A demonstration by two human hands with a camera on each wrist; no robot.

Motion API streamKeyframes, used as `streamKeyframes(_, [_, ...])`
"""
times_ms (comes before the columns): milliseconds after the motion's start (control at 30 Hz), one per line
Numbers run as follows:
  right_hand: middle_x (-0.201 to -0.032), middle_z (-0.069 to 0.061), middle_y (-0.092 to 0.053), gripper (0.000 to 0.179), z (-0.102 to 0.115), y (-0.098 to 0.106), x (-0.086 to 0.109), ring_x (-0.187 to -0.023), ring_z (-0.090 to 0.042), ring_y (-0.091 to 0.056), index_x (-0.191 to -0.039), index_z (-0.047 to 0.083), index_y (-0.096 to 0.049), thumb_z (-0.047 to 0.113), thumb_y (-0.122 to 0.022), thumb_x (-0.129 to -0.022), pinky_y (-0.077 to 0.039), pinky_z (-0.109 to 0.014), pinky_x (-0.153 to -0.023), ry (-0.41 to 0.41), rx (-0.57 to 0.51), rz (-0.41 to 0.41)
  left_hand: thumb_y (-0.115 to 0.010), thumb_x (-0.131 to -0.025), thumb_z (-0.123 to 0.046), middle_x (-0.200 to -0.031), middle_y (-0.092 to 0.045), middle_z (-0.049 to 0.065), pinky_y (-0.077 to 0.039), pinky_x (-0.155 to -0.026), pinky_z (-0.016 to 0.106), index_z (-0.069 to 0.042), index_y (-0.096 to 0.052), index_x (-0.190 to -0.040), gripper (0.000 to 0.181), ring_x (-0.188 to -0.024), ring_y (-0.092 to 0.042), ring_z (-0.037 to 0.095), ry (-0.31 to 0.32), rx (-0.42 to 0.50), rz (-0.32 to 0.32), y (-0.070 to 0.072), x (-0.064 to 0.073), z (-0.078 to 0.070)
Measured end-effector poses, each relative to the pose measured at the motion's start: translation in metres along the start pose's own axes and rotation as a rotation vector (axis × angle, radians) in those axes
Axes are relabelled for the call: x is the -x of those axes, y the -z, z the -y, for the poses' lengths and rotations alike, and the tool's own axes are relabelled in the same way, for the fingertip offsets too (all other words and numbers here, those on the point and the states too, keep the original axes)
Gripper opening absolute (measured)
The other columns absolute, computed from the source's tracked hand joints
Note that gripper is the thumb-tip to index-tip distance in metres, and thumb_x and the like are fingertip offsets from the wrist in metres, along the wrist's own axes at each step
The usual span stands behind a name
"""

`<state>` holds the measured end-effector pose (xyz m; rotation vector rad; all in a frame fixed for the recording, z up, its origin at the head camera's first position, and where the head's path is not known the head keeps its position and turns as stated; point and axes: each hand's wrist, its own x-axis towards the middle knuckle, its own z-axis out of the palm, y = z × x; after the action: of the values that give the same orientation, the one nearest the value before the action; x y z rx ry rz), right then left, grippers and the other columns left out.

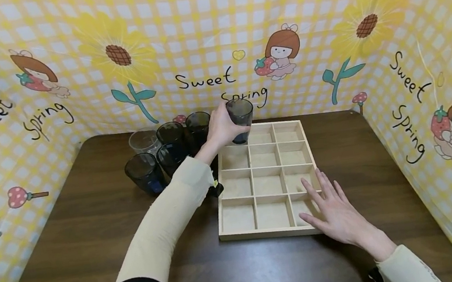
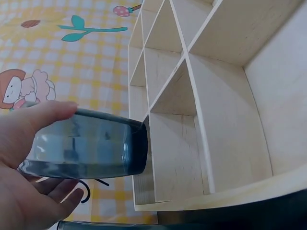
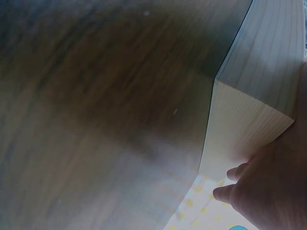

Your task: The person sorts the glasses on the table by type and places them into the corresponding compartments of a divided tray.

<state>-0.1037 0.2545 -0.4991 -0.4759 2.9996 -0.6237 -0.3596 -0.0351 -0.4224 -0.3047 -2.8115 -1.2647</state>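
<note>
My left hand point(image 1: 222, 127) grips a dark tinted drinking glass point(image 1: 241, 113), thumb on one side and fingers on the other. The glass stands upright over the far left corner of a pale wooden divided tray point(image 1: 265, 233). In the left wrist view its base point(image 2: 138, 146) is right at the rim of the corner compartment. My right hand point(image 1: 335, 211) lies spread over the tray's near right corner, its fingers straight. Seen from the right wrist, that hand point(image 3: 268, 191) is against the tray's outer side point(image 3: 249, 120).
Left of the tray stand several dark glasses point(image 1: 142, 172) and a clear glass point(image 1: 139, 140), close together and partly behind my left arm. The brown table point(image 1: 73, 259) ends at a yellow checked cloth point(image 1: 201, 28) at the back and both sides.
</note>
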Motion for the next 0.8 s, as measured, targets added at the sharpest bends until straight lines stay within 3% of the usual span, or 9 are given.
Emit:
streamKeyframes(133, [-0.184,-0.028,0.000,0.089,0.001,0.000,0.001,-0.170,-0.052,-0.012,-0.176,0.015,-0.026,0.055,-0.065,-0.106,-0.013,-0.076,-0.132,0.003,0.010,-0.001,-0.099,-0.080,-0.026,-0.152,-0.062,0.019,-0.050,-0.119,0.052,-0.006,-0.043,-0.158,0.099,-0.143,-0.058,0.039,0.022,-0.007,-0.004,-0.005,-0.005,0.008])
streamKeyframes(367, [-0.184,-0.028,0.000,0.089,0.002,0.000,0.002,-0.169,-0.053,-0.013,-0.176,0.015,-0.027,0.056,-0.065,-0.106,-0.013,-0.076,-0.132,-0.001,0.009,0.005,-0.098,-0.084,-0.024,-0.157,-0.056,0.021,-0.049,-0.121,0.052,-0.002,-0.038,-0.162,0.101,-0.144,-0.057,0.040,0.033,-0.059,0.009,0.004,0.011,-0.004])
streamKeyframes(600, [-0.184,-0.029,0.001,0.088,0.002,0.000,0.002,-0.170,-0.052,-0.011,-0.177,0.018,-0.024,0.054,-0.065,-0.107,-0.013,-0.076,-0.132,-0.002,-0.002,0.007,-0.095,-0.088,-0.027,-0.161,-0.053,0.023,-0.049,-0.121,0.053,0.001,-0.033,-0.167,0.104,-0.145,-0.057,0.043,0.037,-0.157,0.067,0.003,0.011,-0.007])
streamKeyframes(800, [-0.184,-0.029,0.001,0.088,0.002,0.000,0.001,-0.169,-0.053,-0.011,-0.177,0.017,-0.025,0.054,-0.065,-0.107,-0.013,-0.076,-0.132,0.000,0.003,0.005,-0.094,-0.090,-0.029,-0.154,-0.057,0.025,-0.059,-0.107,0.049,0.002,-0.028,-0.169,0.107,-0.124,-0.070,0.040,0.028,-0.252,0.120,0.002,0.010,-0.007])
